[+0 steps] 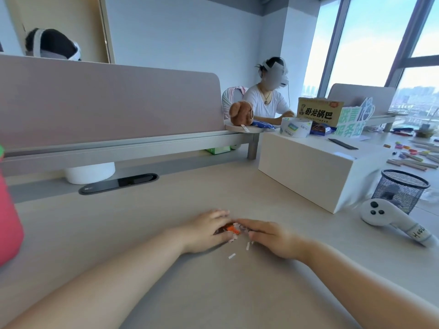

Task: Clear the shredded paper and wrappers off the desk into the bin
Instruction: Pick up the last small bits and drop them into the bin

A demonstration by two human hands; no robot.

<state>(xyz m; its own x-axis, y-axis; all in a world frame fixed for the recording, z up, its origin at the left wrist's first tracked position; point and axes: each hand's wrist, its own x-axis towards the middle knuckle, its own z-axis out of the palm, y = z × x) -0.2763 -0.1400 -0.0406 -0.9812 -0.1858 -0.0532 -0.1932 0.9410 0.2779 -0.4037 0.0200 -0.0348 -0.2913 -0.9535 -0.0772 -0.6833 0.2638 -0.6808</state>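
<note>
Gathering is under way and, by the look of things, the task is sitting at an early stage: nothing is travelling toward the bin [401, 193] yet.

Starting at the left, the person's left hand [204, 231] is lying flat on the desk [142, 210], near its middle. Its fingers [219, 216] are stretched out and relaxed, gripping nothing, and are pressing against the left side of a small heap [235, 232].

Between the two hands, an orange wrapper [231, 227] is poking out, mixed with pale bits of shredded paper [232, 239]. The heap is being squeezed from both sides. It is touching the fingertips of each hand and is partly hidden under them.

The right hand [270, 236] is lying flat as well. Its fingers [249, 224] are straight and pointing toward the left hand, holding nothing and only pushing against the heap's right side.

Just nearer the desk's front edge, loose strips [231, 256] are lying apart from the heap, outside both sets of fingers.

Farther right, well apart from the hands and near the desk's right edge, the black mesh bin is standing upright behind a white controller [380, 217]. Whether anything is lying inside it cannot be told.

What is remaining, as a judgement, is lifting the gathered heap, collecting the stray strips and carrying everything across to the bin.
</note>
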